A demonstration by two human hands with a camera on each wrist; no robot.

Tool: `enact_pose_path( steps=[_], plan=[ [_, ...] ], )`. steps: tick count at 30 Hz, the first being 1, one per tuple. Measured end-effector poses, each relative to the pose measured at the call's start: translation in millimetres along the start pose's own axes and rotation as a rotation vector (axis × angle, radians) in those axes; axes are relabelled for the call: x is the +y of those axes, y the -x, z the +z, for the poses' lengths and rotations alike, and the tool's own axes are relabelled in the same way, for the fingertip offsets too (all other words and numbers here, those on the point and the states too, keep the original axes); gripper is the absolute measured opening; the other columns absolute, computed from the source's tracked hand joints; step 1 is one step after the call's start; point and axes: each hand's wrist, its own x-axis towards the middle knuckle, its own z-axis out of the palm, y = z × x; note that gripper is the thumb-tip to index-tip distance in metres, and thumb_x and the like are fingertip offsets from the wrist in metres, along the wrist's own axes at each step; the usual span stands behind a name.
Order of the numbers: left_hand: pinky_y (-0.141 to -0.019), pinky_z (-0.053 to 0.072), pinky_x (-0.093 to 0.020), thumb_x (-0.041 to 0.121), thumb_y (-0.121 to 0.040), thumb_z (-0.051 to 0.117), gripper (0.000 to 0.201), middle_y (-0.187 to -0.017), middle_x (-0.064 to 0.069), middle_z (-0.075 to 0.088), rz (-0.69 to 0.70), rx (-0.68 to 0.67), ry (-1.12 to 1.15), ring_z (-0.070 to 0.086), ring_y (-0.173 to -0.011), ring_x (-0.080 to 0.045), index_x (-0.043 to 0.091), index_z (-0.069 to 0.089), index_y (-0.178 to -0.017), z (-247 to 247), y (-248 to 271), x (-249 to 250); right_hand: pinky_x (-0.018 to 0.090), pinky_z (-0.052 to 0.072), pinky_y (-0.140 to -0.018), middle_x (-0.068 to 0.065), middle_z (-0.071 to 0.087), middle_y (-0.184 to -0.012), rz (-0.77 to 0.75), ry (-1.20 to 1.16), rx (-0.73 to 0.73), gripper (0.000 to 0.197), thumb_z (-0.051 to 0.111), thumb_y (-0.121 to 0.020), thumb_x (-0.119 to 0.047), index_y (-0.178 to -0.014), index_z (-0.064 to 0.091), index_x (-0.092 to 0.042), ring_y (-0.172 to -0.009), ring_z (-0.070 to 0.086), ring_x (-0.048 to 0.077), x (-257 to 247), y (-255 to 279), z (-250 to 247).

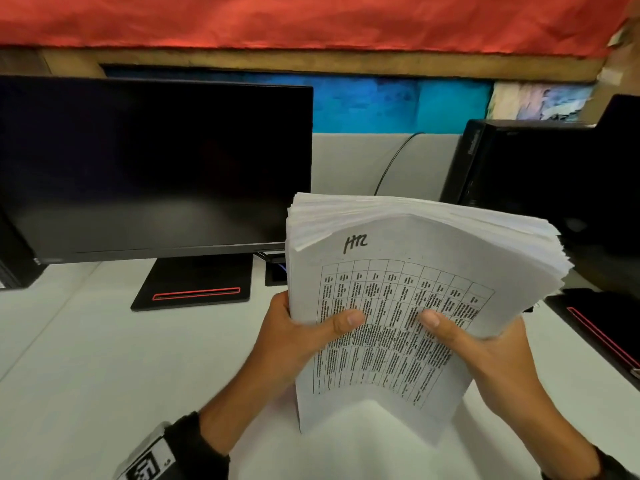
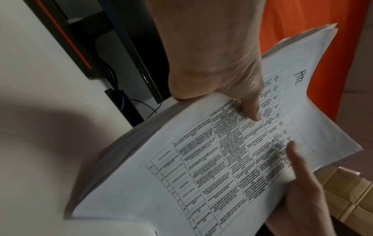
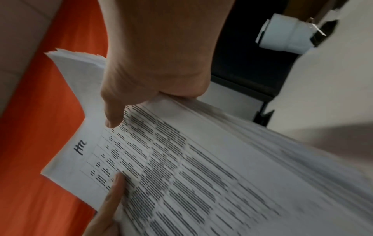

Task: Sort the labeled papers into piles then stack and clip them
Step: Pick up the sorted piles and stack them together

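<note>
ok so I've got the whole thick stack of white printed papers (image 1: 408,306) up off the white desk (image 1: 86,358), held in front of the black monitor (image 1: 149,168). My left hand (image 1: 294,341) and right hand (image 1: 485,348) each clamp a side, thumbs on top, fingers under. Top sheet has a handwritten label (image 1: 355,242) above a printed table. Looks like sorting hasn't started, 0 piles down. Next I'd peel that top sheet off without dragging the ones under it
</note>
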Motion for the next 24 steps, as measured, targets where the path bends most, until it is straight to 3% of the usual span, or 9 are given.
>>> enact_pose_path(
  steps=[2, 4, 7, 9, 12, 16, 19, 21, 24],
  plan=[
    [-0.089, 0.063, -0.044, 0.03, -0.067, 0.099, 0.065, -0.114, 0.0, 0.08, 0.025, -0.04, -0.01, 0.077, -0.106, -0.02, 0.02, 0.07, -0.124, -2.7, 1.1, 6.6, 0.055, 0.065, -0.083, 0.004, 0.082, -0.104, -0.037, -0.041, 0.008, 0.043, 0.096, -0.064, -0.031, -0.103, 0.08, -0.041, -0.094, 0.08, 0.028, -11.8, -7.6, -4.5],
    [-0.087, 0.063, -0.038, 0.023, -0.071, 0.09, 0.053, -0.113, 0.0, 0.08, 0.041, -0.06, -0.019, 0.077, -0.106, -0.019, 0.02, 0.072, -0.12, -3.5, 1.2, 10.9, 0.053, 0.065, -0.082, 0.002, 0.081, -0.106, -0.075, -0.097, 0.023, 0.037, 0.085, -0.07, -0.033, -0.106, 0.079, -0.039, -0.098, 0.079, 0.029, -23.6, -17.4, -10.8],
    [-0.09, 0.062, -0.042, 0.022, -0.072, 0.091, 0.052, -0.114, -0.001, 0.08, 0.052, -0.049, -0.029, 0.076, -0.107, -0.02, 0.021, 0.072, -0.121, -2.0, 0.8, 9.4, 0.055, 0.064, -0.085, 0.005, 0.081, -0.11, -0.107, -0.093, 0.026, 0.036, 0.086, -0.078, -0.024, -0.112, 0.077, -0.029, -0.101, 0.078, 0.031, -30.9, -26.1, -12.3],
    [-0.09, 0.062, -0.044, 0.022, -0.07, 0.092, 0.05, -0.113, 0.0, 0.08, 0.059, -0.028, -0.031, 0.076, -0.106, -0.019, 0.025, 0.074, -0.117, -1.0, 0.3, 5.7, 0.048, 0.066, -0.083, 0.005, 0.081, -0.108, -0.114, -0.064, 0.047, 0.035, 0.083, -0.079, -0.02, -0.113, 0.076, -0.023, -0.099, 0.079, 0.027, -30.8, -23.9, -6.9],
    [-0.084, 0.063, -0.035, 0.018, -0.069, 0.09, 0.039, -0.109, 0.002, 0.081, 0.085, -0.032, -0.028, 0.077, -0.103, -0.017, 0.036, 0.079, -0.102, 0.6, 1.2, 3.7, 0.034, 0.066, -0.077, -0.001, 0.082, -0.103, -0.138, -0.06, 0.065, 0.03, 0.08, -0.077, -0.019, -0.104, 0.079, -0.035, -0.094, 0.08, 0.021, -29.8, -17.0, -0.1],
    [-0.087, 0.063, -0.036, 0.017, -0.071, 0.09, 0.041, -0.11, 0.002, 0.081, 0.102, -0.042, -0.066, 0.077, -0.104, -0.017, 0.044, 0.079, -0.1, 0.1, 1.3, 10.6, 0.033, 0.066, -0.075, 0.0, 0.082, -0.102, -0.158, -0.047, 0.066, 0.033, 0.082, -0.077, -0.015, -0.107, 0.077, -0.027, -0.092, 0.081, 0.021, -30.6, -16.6, -2.0],
    [-0.093, 0.062, -0.039, 0.017, -0.073, 0.089, 0.041, -0.113, 0.002, 0.08, 0.162, -0.132, -0.173, 0.076, -0.107, -0.018, 0.042, 0.078, -0.104, -3.9, 1.5, 36.5, 0.032, 0.066, -0.074, -0.002, 0.083, -0.1, -0.161, -0.046, 0.048, 0.032, 0.082, -0.077, -0.012, -0.1, 0.081, -0.035, -0.091, 0.081, 0.02, -32.7, -17.7, -3.1],
    [-0.089, 0.062, -0.032, 0.014, -0.075, 0.086, 0.039, -0.11, 0.003, 0.08, 0.26, -0.183, -0.248, 0.077, -0.104, -0.015, 0.039, 0.079, -0.104, -9.1, 0.9, 71.2, 0.031, 0.066, -0.073, -0.004, 0.083, -0.098, -0.169, -0.039, 0.036, 0.039, 0.082, -0.078, -0.011, -0.096, 0.081, -0.046, -0.089, 0.081, 0.019, -34.6, -18.2, -3.6],
    [-0.082, 0.063, -0.03, 0.011, -0.08, 0.083, 0.034, -0.107, -0.004, 0.08, 0.324, -0.322, -0.44, 0.077, -0.099, -0.018, 0.017, 0.076, -0.112, -19.0, -1.4, 139.8, 0.03, 0.065, -0.074, -0.006, 0.083, -0.098, -0.198, -0.032, 0.013, 0.042, 0.081, -0.078, -0.009, -0.094, 0.081, -0.048, -0.089, 0.081, 0.018, -37.7, -18.5, -3.5]
  ],
)
